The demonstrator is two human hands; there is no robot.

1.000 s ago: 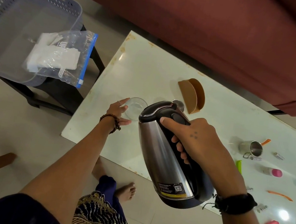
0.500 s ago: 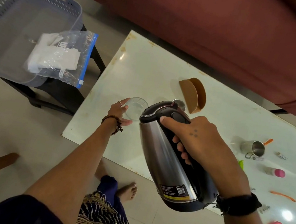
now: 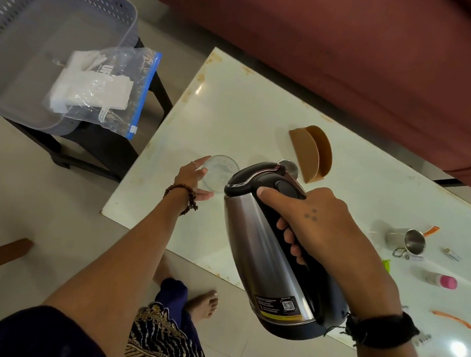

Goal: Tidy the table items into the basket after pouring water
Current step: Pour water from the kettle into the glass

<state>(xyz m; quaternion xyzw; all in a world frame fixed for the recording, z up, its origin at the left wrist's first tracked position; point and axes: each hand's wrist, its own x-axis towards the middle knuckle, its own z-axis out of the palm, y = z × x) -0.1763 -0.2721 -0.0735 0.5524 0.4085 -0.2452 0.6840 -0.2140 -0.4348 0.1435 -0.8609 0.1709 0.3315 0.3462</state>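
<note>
My right hand (image 3: 326, 229) grips the black handle of a steel electric kettle (image 3: 260, 250), which is tilted with its lidded top toward a clear glass (image 3: 220, 170). The glass stands on the white table (image 3: 237, 112) near its left end. My left hand (image 3: 190, 180) curls around the glass's near side, fingers touching it. The spout is hidden behind the lid, so any water stream cannot be seen. A grey-blue plastic basket (image 3: 21, 0) sits on a black stool at the left, holding a clear zip bag (image 3: 105, 92) with white contents.
A brown napkin holder (image 3: 312, 152) stands behind the kettle. At the table's right end lie a steel mug (image 3: 408, 243), a pink-capped bottle (image 3: 439, 280), orange and pink small items and a green piece. A maroon sofa (image 3: 336, 41) runs behind the table. My foot (image 3: 203, 303) is below.
The kettle and my right hand have shifted slightly lower and to the right in view. My left hand stays at the glass.
</note>
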